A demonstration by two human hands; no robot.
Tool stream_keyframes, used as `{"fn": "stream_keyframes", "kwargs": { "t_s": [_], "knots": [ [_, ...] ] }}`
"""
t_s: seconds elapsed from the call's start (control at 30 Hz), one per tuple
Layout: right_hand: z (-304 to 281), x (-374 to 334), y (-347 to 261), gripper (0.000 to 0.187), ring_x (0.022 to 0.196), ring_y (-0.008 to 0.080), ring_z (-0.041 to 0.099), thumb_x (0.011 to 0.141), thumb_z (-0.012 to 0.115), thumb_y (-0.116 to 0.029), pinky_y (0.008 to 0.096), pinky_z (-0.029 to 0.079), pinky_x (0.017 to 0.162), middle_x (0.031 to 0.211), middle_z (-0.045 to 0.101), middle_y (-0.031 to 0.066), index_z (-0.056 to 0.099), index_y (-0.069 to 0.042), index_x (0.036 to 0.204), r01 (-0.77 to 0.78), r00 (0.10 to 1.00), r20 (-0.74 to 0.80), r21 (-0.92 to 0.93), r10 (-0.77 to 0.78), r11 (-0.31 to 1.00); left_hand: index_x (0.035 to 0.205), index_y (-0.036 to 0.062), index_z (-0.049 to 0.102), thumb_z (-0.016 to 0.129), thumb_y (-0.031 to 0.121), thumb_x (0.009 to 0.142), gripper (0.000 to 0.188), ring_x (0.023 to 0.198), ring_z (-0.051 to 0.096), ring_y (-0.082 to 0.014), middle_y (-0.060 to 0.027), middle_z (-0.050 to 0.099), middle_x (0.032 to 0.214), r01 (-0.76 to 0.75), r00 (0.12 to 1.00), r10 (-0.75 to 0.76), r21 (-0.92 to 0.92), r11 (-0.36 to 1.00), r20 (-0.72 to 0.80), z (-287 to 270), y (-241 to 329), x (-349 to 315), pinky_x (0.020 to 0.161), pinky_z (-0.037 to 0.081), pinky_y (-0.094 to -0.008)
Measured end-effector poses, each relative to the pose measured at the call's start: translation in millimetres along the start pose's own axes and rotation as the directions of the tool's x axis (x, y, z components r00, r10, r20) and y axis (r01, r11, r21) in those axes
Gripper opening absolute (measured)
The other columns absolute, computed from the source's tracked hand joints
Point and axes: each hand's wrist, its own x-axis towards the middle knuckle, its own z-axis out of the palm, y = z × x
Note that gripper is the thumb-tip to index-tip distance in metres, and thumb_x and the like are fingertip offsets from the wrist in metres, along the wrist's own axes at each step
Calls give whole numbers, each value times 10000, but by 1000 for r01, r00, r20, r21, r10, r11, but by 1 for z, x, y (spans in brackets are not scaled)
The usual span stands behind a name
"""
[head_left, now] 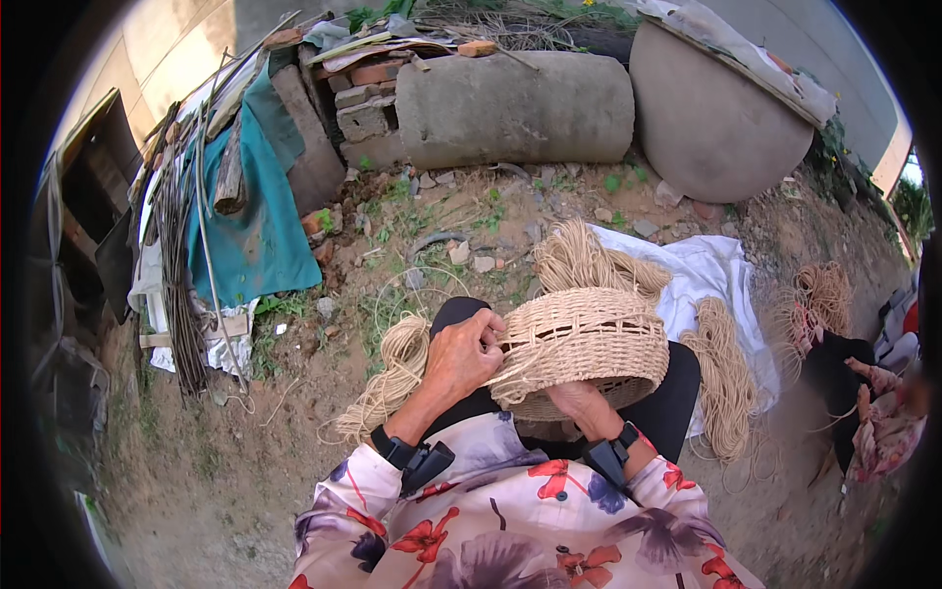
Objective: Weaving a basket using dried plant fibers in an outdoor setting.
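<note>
A round basket (579,344) of woven tan cord lies tilted across my lap, its open side toward me. At its left edge my left hand (461,353) is closed, fingers curled in a pinch on a cord strand against the weave. My right hand (581,404) reaches into the opening, with its fingers hidden behind the basket wall. Left of my lap lies a coil of cord (397,368), and a thin loop of cord arcs above it. Behind the basket rests a larger bundle of cord (589,260).
A white sheet (687,265) spreads on the ground at right, with another cord hank (723,378) on its edge. Another person (873,412) sits at far right beside more cord (822,294). A concrete cylinder (515,108) and a teal cloth (260,211) stand beyond the dirt.
</note>
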Motion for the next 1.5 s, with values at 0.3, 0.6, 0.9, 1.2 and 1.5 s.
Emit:
{"fn": "stream_keyframes", "kwargs": {
  "t_s": [0.3, 0.6, 0.9, 1.2, 1.5],
  "knots": [
    [-3, 1, 4, 486, 1141, 167, 563, 902, 736, -234, 374, 462, 1016, 1264, 594, 34, 525, -79, 1311, -17, 1000, 1, -34, 17, 999, 846, 14, 693, 662, 79, 796, 88, 615, 651, -204, -117, 698, 759, 9, 1000, -7, 173, 985, -14, -5, -19, 2, 595, 528, -318],
    [8, 7, 9, 376, 1112, 195, 587, 945, 666, -222, 373, 492, 995, 1216, 615, 75, 554, -57, 1264, 24, 998, 56, 18, -25, 1000, 979, 12, 695, 690, 128, 902, 139, 679, 624, -69, -7, 681, 801, 330, 934, -220, -442, 834, 281, 4, -49, -14, 615, 543, -231],
    [19, 2, -3, 373, 1093, 188, 596, 958, 643, -259, 368, 495, 989, 1204, 623, 76, 558, -60, 1262, 59, 990, 126, -4, -58, 998, 953, 37, 615, 715, 79, 891, 125, 616, 603, -56, -5, 642, 732, 305, 943, -142, -604, 736, 302, 8, -38, -4, 548, 525, -221],
    [24, -13, -13, 418, 1146, 192, 564, 967, 636, -252, 383, 472, 1023, 1271, 583, 61, 511, -79, 1327, 132, 987, 60, 196, -146, 972, 957, 77, 492, 740, 140, 840, 282, 594, 556, -65, -10, 603, 749, 356, 893, -131, -498, 791, 431, -8, -13, 16, 512, 467, -224],
    [-1, -24, -3, 418, 1149, 189, 560, 971, 632, -249, 384, 471, 1024, 1267, 581, 60, 506, -77, 1330, 88, 996, 49, -497, -73, 863, 995, 17, 650, 648, 113, 947, 108, 708, 624, -78, -14, 656, 851, 348, 933, -226, -536, 770, 281, 6, -47, -32, 649, 559, -237]
  ]
}}
